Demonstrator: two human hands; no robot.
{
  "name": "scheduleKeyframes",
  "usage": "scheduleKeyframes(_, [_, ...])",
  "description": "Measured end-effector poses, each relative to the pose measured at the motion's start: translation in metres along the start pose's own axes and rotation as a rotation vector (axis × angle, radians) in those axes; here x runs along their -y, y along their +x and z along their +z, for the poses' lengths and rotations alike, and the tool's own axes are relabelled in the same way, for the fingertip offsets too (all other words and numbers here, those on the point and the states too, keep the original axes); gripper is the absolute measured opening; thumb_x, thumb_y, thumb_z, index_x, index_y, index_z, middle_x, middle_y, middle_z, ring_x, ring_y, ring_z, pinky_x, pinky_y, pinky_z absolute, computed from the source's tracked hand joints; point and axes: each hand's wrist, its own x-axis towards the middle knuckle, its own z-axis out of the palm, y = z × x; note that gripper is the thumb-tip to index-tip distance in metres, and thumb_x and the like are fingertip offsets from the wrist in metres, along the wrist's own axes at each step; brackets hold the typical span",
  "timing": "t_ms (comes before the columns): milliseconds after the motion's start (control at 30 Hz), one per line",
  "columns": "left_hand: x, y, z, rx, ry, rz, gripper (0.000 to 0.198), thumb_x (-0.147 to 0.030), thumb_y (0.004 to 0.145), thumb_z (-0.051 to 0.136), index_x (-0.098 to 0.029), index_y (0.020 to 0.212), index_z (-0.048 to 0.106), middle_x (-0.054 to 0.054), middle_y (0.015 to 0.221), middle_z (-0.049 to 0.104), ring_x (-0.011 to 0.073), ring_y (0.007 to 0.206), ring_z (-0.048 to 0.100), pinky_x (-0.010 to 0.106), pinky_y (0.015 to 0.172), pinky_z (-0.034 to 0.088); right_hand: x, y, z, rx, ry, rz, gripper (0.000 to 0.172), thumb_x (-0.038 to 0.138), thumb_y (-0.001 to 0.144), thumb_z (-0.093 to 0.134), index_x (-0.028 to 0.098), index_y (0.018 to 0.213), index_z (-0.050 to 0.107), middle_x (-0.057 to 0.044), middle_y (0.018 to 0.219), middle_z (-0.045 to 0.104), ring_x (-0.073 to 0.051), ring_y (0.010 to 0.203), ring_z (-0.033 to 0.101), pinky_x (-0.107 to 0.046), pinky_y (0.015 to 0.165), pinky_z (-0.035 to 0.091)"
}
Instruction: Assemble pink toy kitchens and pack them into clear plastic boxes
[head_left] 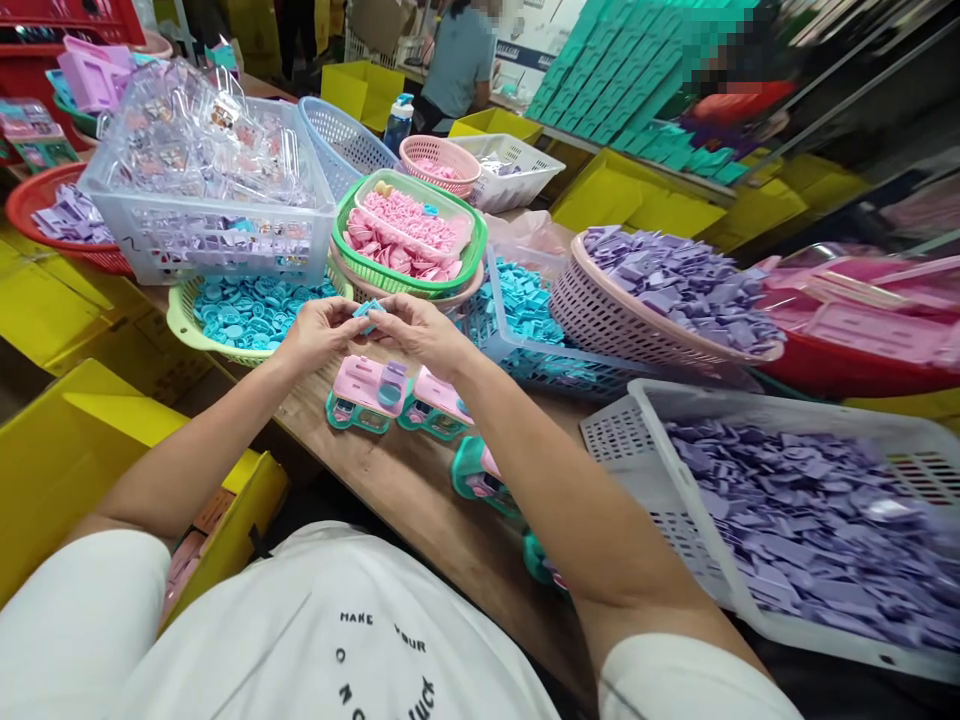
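Between my two hands, above the table, is a small light-blue plastic piece (367, 312). The fingers of my left hand (324, 328) pinch it from one side, and those of my right hand (420, 332) grip its other side. Its exact shape is partly hidden by the fingertips. Just below stands a pink and teal toy (367, 392) with a blue round part on top. Beside it is a second such toy (437, 402). A third toy (480, 475) is partly covered by my right forearm, and another shows past it.
A pale green basket (180, 312) of blue round pieces is behind my left hand. Pink pieces fill a green basket (480, 250). To the right, a pink basket (574, 300) and a white crate (679, 480) hold purple pieces. A yellow box (262, 500) stands at my left.
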Motion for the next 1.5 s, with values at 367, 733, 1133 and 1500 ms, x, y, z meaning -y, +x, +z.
scheduleKeyframes(367, [0.009, -0.010, -0.009, 0.081, 0.088, -0.215, 0.029, -0.034, 0.075, 0.074, -0.013, 0.094, 0.067, 0.004, 0.079, 0.070, 0.0120, 0.061, 0.063, 0.023, 0.060, 0.050, 0.015, 0.003, 0.002, 0.240, -0.820, -0.159, 0.015, 0.021, 0.073, 0.076, 0.014, 0.086, 0.075, 0.001, 0.068, 0.062, -0.011, 0.064, 0.047, -0.026, 0.065, 0.033])
scheduleKeyframes(733, [0.017, -0.006, -0.005, 0.075, 0.383, -0.159, 0.023, -0.037, 0.073, 0.068, -0.015, 0.075, 0.068, 0.002, 0.063, 0.066, 0.0144, 0.056, 0.060, 0.023, 0.055, 0.045, -0.017, -0.009, -0.001, 0.128, -0.433, -0.026, 0.034, 0.043, 0.083, 0.061, 0.011, 0.087, 0.073, 0.000, 0.070, 0.062, -0.011, 0.065, 0.048, -0.024, 0.062, 0.038])
scheduleKeyframes(1133, [0.021, -0.005, -0.002, 0.053, 0.334, -0.140, 0.022, -0.033, 0.077, 0.064, -0.012, 0.081, 0.069, 0.002, 0.066, 0.066, 0.0137, 0.057, 0.060, 0.023, 0.057, 0.047, -0.039, -0.020, 0.022, -0.173, -0.392, -0.093, 0.025, 0.037, 0.088, 0.063, 0.015, 0.088, 0.074, -0.002, 0.077, 0.069, -0.014, 0.069, 0.057, -0.025, 0.066, 0.042])
scheduleKeyframes(1500, [0.030, -0.003, -0.002, 0.056, 0.260, -0.162, 0.023, -0.036, 0.072, 0.070, -0.015, 0.081, 0.066, 0.000, 0.067, 0.063, 0.0135, 0.062, 0.058, 0.023, 0.060, 0.045, -0.042, -0.019, 0.013, -0.141, -0.517, -0.188, 0.016, 0.030, 0.090, 0.068, 0.018, 0.088, 0.077, -0.004, 0.086, 0.074, -0.018, 0.083, 0.060, -0.029, 0.079, 0.044])
